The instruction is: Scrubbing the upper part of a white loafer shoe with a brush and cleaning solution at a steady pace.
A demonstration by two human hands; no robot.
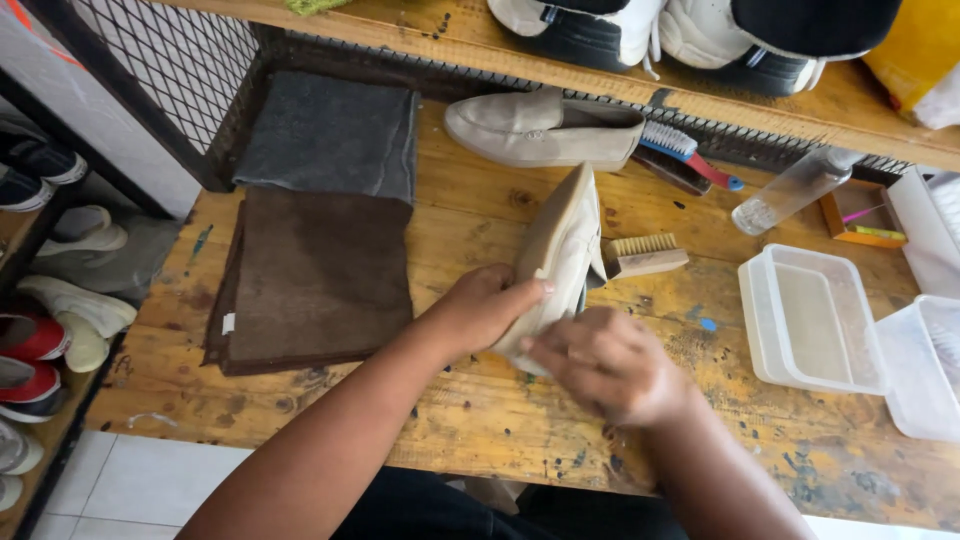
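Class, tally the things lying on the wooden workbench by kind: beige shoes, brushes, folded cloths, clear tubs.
Beige shoes: 2, one in the hands, one lying behind
Brushes: 2
Folded cloths: 2
Clear tubs: 2
Total: 8

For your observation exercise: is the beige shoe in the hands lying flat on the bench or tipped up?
Tipped up: the shoe stands on edge, sole side facing left, held by both hands.

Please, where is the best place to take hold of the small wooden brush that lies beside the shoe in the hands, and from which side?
Probably grip the wooden brush across its bare wooden back, at the right end, coming from above. It lies flat on the workbench, bristles turned toward the shelf, and its left end sits close against the beige shoe held by the left hand and right hand.
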